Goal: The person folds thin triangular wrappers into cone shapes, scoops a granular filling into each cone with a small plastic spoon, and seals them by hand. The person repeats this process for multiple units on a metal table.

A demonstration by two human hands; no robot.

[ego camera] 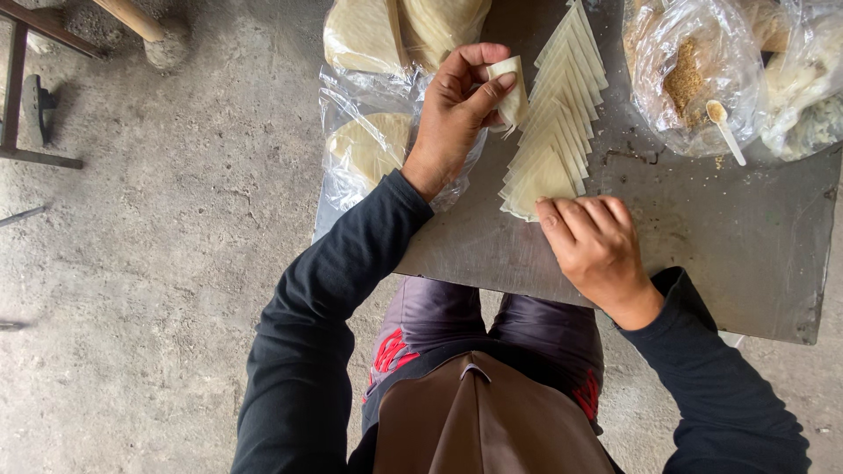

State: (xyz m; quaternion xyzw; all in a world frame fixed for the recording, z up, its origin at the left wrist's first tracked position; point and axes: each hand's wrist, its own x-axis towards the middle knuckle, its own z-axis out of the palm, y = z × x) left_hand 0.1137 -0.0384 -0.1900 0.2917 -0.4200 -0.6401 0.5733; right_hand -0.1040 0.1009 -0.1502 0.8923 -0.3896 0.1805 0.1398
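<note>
The left hand [452,118] pinches 1 folded dough wrapper [511,92] between thumb and fingers, above the grey metal surface [702,237]. It looks light, thin, limp and easily torn; best held by its folded edge. The right hand [597,246], fingers curled and holding nothing, presses the nearest triangle of the fanned wrapper stack [553,132]. 2 clear plastic bags [694,70] with a small spoon [725,130] sit at the right, unlabelled.

Clear plastic bags at both ends of our counter [702,237]

At the far right we see a clear plastic bag [689,75], rolled open, holding brown crumbly filling, with a second crinkled clear bag [803,88] touching it at the edge. At the left, a flat transparent bag [373,132] holds pale round dough sheets and overhangs the counter's edge.
</note>
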